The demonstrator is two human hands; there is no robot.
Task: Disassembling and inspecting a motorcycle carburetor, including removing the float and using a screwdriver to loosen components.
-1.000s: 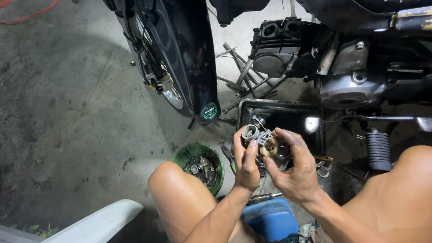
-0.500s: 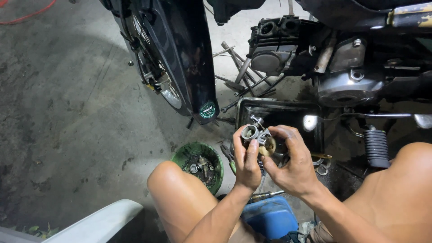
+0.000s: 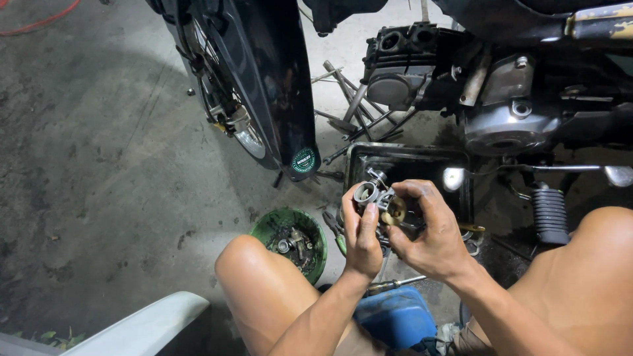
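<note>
Head view: one carburettor (image 3: 386, 206) gripped by both hands, left hand (image 3: 362, 237) and right hand (image 3: 428, 231); one green bowl (image 3: 265, 227), one black tray (image 3: 356, 158). Since earlier, both hands keep their grasp, barely shifted.

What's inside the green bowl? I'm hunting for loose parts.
The green bowl holds small greasy metal parts, one ring-shaped. The left knee covers its near rim; anything beneath the pile is hidden.
</note>
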